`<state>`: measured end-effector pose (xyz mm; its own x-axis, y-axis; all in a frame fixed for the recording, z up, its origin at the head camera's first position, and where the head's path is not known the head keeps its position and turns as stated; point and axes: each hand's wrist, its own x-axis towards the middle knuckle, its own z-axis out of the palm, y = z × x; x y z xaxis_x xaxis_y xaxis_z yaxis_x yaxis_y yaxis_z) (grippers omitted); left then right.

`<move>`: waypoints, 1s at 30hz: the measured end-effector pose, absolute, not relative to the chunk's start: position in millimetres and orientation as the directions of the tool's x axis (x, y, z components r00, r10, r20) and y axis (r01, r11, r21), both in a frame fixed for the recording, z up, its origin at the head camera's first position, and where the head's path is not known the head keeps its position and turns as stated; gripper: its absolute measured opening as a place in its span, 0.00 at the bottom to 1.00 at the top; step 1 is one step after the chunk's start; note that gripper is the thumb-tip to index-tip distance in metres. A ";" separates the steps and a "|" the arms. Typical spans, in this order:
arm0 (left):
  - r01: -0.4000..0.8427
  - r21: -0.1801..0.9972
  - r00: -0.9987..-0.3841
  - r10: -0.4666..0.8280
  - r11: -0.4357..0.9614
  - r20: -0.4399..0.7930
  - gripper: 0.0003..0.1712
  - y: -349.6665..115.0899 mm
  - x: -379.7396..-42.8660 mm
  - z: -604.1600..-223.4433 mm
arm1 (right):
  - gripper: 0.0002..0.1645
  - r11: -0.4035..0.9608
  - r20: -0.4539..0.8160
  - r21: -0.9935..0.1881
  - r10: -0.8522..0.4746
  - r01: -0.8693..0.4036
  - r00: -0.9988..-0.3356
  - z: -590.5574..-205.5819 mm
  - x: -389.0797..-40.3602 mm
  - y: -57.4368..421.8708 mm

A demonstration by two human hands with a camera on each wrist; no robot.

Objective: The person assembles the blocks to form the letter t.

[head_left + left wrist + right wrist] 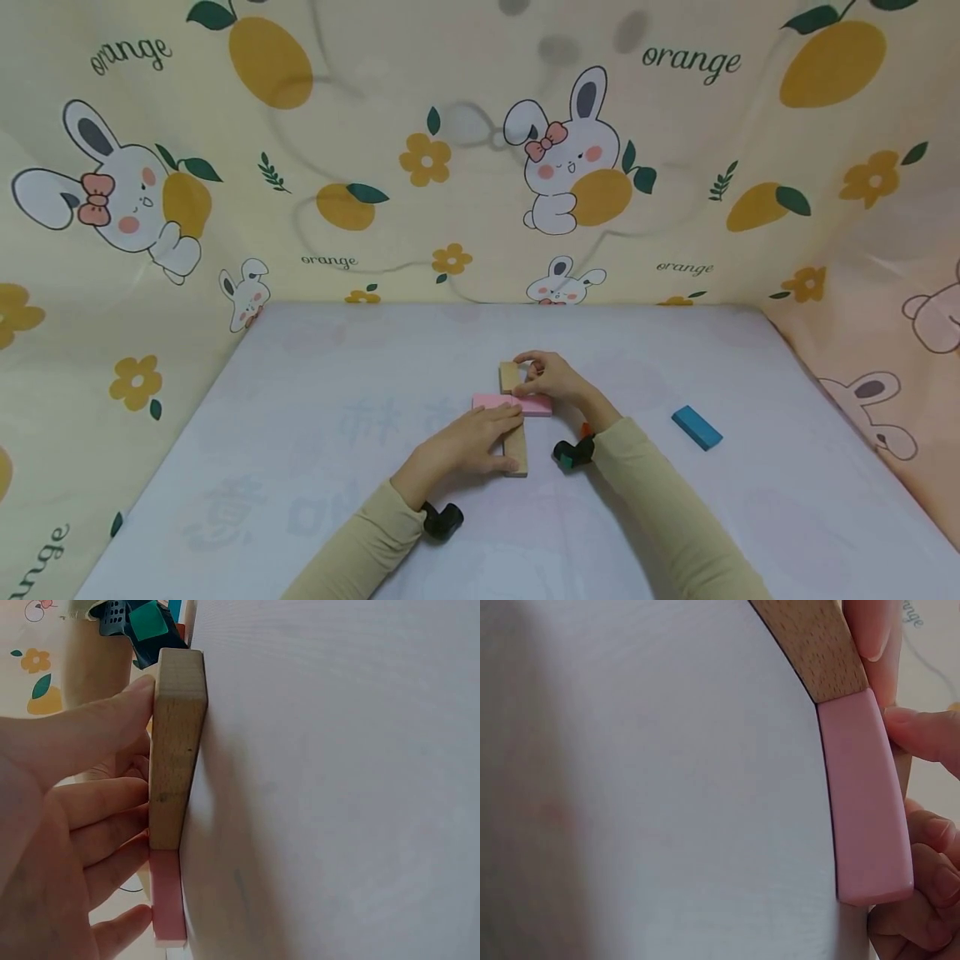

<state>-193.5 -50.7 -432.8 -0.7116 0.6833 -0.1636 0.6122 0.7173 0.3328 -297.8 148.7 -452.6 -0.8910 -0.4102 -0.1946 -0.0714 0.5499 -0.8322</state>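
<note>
Flat on the white table, several blocks form a cross. A long wooden block (515,446) points toward me, and two pink blocks (534,406) lie end to end across its far end. Beyond the pink pair sits another wooden block (509,377). My left hand (467,442) lies over the near wooden block, its thumb by the near end and its outstretched fingers reaching the pink blocks. With thumb and index finger my right hand (557,379) pinches the far wooden block; its other fingers are curled, as the right wrist view shows.
A blue block (697,427) lies alone to the right of the cross. Both wrists wear black camera mounts (443,522) close to the table. Behind the table hangs a curtain (480,208) printed with rabbits and oranges.
</note>
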 end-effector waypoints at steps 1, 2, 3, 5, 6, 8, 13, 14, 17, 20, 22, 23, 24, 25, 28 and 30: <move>0.611 0.335 -0.711 0.683 0.717 -0.164 0.40 -50.7 -193.4 -432.5 | 0.38 0.550 -0.195 -0.832 -0.410 -0.071 -0.891 -452.7 -297.8 148.5; 0.611 0.337 -0.712 0.683 0.716 -0.163 0.40 -50.8 -193.2 -432.3 | 0.38 0.551 -0.194 -0.831 -0.410 -0.072 -0.891 -452.5 -297.7 148.4; 0.610 0.339 -0.712 0.683 0.716 -0.162 0.40 -50.9 -193.2 -432.2 | 0.38 0.552 -0.193 -0.830 -0.410 -0.074 -0.891 -452.2 -297.6 148.2; 0.610 0.338 -0.713 0.683 0.716 -0.160 0.40 -51.1 -193.4 -432.1 | 0.37 0.557 -0.190 -0.827 -0.411 -0.081 -0.892 -451.4 -297.3 148.0; 0.611 0.337 -0.713 0.683 0.716 -0.158 0.40 -51.3 -193.5 -432.0 | 0.36 0.557 -0.187 -0.826 -0.413 -0.085 -0.891 -451.1 -297.3 147.9; 0.613 0.333 -0.714 0.683 0.717 -0.156 0.40 -51.5 -194.0 -432.2 | 0.36 0.556 -0.182 -0.826 -0.422 -0.095 -0.888 -450.6 -297.3 147.6; 0.613 0.333 -0.713 0.683 0.717 -0.158 0.40 -51.8 -194.9 -432.7 | 0.35 0.549 -0.185 -0.829 -0.446 -0.104 -0.876 -450.9 -298.2 147.9; 0.612 0.334 -0.713 0.683 0.717 -0.161 0.40 -51.7 -194.9 -432.6 | 0.35 0.548 -0.189 -0.830 -0.448 -0.102 -0.874 -451.2 -298.5 148.2; 0.610 0.339 -0.711 0.684 0.716 -0.164 0.40 -51.3 -194.2 -431.4 | 0.37 0.553 -0.205 -0.829 -0.444 -0.086 -0.872 -452.3 -299.2 149.9; 0.612 0.343 -0.707 0.687 0.712 -0.165 0.40 -50.7 -193.5 -430.6 | 0.38 0.563 -0.219 -0.823 -0.428 -0.069 -0.877 -453.0 -299.5 152.0; 0.616 0.344 -0.706 0.690 0.709 -0.160 0.40 -50.4 -193.4 -430.9 | 0.39 0.566 -0.232 -0.823 -0.419 -0.053 -0.878 -453.4 -299.5 153.0; 0.616 0.343 -0.706 0.690 0.709 -0.159 0.40 -50.3 -193.4 -431.2 | 0.39 0.565 -0.237 -0.824 -0.416 -0.045 -0.878 -453.4 -299.5 153.2; 0.616 0.342 -0.706 0.690 0.709 -0.159 0.40 -50.4 -193.5 -431.6 | 0.39 0.563 -0.244 -0.826 -0.414 -0.036 -0.877 -453.5 -299.5 153.2; 0.617 0.340 -0.706 0.690 0.710 -0.159 0.40 -50.5 -193.7 -431.8 | 0.39 0.560 -0.250 -0.828 -0.414 -0.028 -0.875 -453.7 -299.5 153.0; 0.617 0.337 -0.708 0.688 0.712 -0.157 0.40 -50.9 -194.2 -433.0 | 0.39 0.558 -0.268 -0.830 -0.409 -0.007 -0.872 -454.4 -300.1 152.1; 0.612 0.342 -0.710 0.686 0.713 -0.159 0.40 -51.2 -194.4 -433.5 | 0.39 0.558 -0.276 -0.830 -0.405 0.004 -0.872 -454.5 -300.6 151.7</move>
